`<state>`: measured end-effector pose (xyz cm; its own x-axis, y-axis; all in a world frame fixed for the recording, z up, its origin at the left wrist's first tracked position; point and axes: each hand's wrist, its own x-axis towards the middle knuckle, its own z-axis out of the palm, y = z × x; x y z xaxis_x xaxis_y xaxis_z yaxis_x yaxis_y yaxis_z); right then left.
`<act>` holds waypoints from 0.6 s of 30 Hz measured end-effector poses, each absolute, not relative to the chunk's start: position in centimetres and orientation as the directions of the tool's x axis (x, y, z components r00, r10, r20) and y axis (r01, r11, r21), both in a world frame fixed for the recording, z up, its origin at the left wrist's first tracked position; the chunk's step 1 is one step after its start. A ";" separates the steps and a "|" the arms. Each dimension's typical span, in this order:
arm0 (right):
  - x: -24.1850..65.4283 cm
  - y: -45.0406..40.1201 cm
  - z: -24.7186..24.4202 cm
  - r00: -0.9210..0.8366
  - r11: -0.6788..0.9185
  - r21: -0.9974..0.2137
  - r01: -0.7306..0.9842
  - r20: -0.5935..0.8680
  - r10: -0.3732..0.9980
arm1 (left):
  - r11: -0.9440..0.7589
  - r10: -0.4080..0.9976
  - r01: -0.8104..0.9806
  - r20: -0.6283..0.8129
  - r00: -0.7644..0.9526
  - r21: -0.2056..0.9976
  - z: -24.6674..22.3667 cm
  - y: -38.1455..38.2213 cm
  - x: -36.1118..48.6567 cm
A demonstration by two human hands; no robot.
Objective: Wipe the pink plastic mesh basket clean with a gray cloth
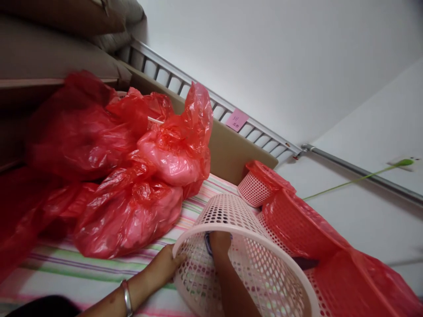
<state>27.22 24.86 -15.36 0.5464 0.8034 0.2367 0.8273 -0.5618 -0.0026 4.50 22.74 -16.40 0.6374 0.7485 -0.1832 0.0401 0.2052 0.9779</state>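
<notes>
A pale pink perforated basket (231, 227) lies tilted on a striped sheet (155, 288), its mouth facing me. My left hand (170, 263) grips the basket's rim at the left side, fingers closed around it; a silver bangle circles that wrist. Deep inside the basket is my right hand (220, 242), its fingers curled by the bottom. Something dark blue and white (208, 243) shows at that hand, too small to name and partly hidden by it.
Filled red plastic bags (132, 215) pile up at the left. More baskets with red plastic (307, 224) line the right side. Behind are a tan board (228, 152), a metal rail and a pink note (236, 119). Stacked brown packages (49, 53) stand upper left.
</notes>
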 end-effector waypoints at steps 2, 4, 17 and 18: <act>27.8 25.4 -15.6 0.560 -0.571 -0.014 0.821 0.216 0.800 | 0.206 0.749 0.026 -0.174 0.639 0.978 -16.4 22.9 4.6; 28.0 25.4 -15.7 0.569 -0.576 -0.021 0.817 0.185 0.801 | 0.180 0.751 -0.017 -0.126 0.648 0.983 -16.3 22.9 4.5; 18.3 12.3 -18.1 0.428 -0.426 -0.049 0.904 0.091 0.899 | 0.076 0.741 -0.202 0.080 0.667 0.976 -15.9 22.8 3.7; 17.9 11.1 -18.8 0.430 -0.428 -0.050 0.903 0.081 0.899 | 0.065 0.735 -0.212 0.097 0.672 0.975 -15.7 22.8 3.6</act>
